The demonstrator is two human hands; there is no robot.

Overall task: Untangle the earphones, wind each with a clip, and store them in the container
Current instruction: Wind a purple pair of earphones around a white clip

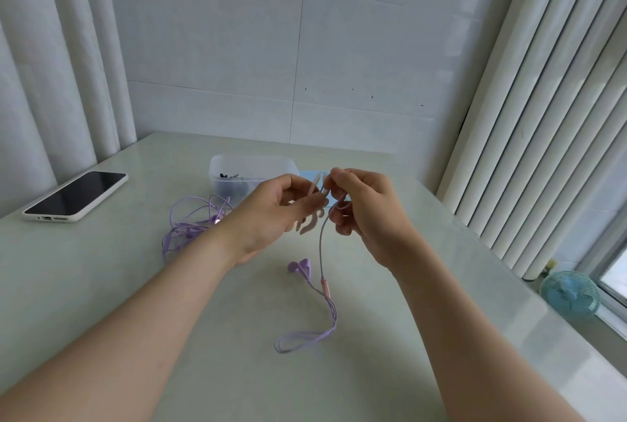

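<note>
Above the middle of the table, my left hand pinches a pale pink winder clip. My right hand pinches the purple earphone cable against the clip's top. From there the cable hangs down to the table, where its two purple earbuds lie and the remaining cord forms a loop. A second purple earphone set lies tangled to the left, partly behind my left wrist. The clear plastic container stands behind my hands with dark items inside.
A phone in a white case lies face up at the table's left. A small blue fan stands on the sill beyond the table's right edge. White curtains hang on both sides and a tiled wall runs behind.
</note>
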